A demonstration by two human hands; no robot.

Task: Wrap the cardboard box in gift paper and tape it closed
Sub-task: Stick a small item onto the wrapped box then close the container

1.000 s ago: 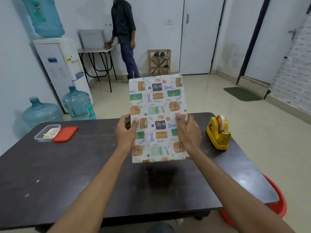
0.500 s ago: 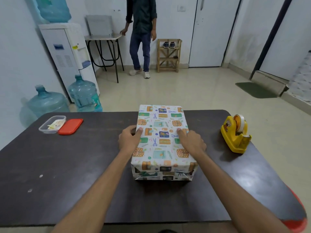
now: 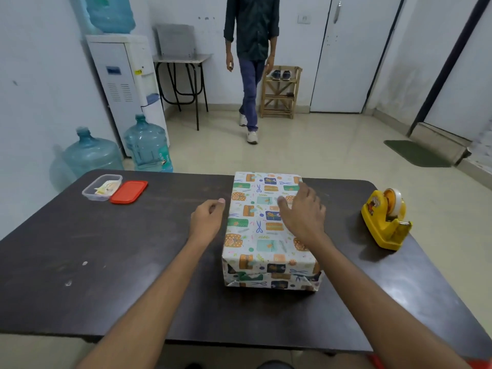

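Note:
The cardboard box [image 3: 255, 235], fully covered in white gift paper with orange, green and blue prints, lies flat in the middle of the dark table [image 3: 106, 262], its folded end facing me. My left hand [image 3: 207, 219] hovers just left of the box with fingers curled loosely, holding nothing. Spread open with its fingers apart, my right hand [image 3: 300, 214] floats over the box's top right part. A yellow tape dispenser [image 3: 383, 219] stands at the table's right edge.
A clear plastic container [image 3: 102, 187] and its red lid [image 3: 129, 191] sit at the table's far left. A person [image 3: 251, 62] walks toward the table from the back wall. Water jugs [image 3: 147, 145] and a dispenser [image 3: 125, 83] stand on the left.
The wrapped box was held upright in both hands, then laid flat on the table. Both hands have now let go and lifted off it. The person at the back walks closer.

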